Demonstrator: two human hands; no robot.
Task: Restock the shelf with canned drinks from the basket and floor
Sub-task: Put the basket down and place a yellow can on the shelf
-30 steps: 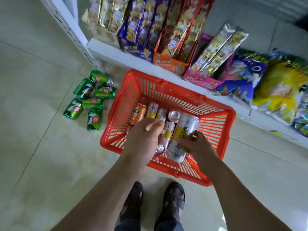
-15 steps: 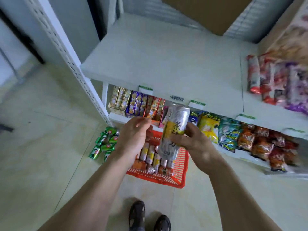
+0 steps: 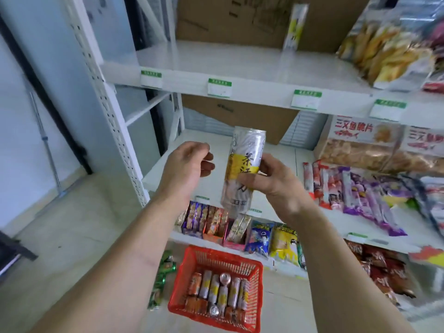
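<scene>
My right hand (image 3: 271, 183) grips a tall silver and yellow can (image 3: 242, 164), held upright at chest height in front of the white shelf (image 3: 240, 66). Just left of the can, my left hand (image 3: 187, 162) hovers with loosely curled fingers and holds nothing. On the floor below stands the red basket (image 3: 254, 267) with several slim cans (image 3: 223, 289) lying in it. Left of the basket, green cans (image 3: 163, 275) lie on the floor, partly hidden by my left forearm. One slim can (image 3: 294, 27) stands at the back of the upper shelf board.
Snack bags (image 3: 384, 49) fill the right of the upper board, and packets (image 3: 360, 186) and boxed snacks (image 3: 360, 145) the right of the middle board. Snack boxes (image 3: 211, 222) line the lowest board. Cardboard boxes (image 3: 240, 114) stand at the back. A perforated white upright (image 3: 105, 97) is at left.
My right hand has lifted the tall can out of the basket up to shelf height. My left hand came up with it, empty. The view rose from the floor to the shelves.
</scene>
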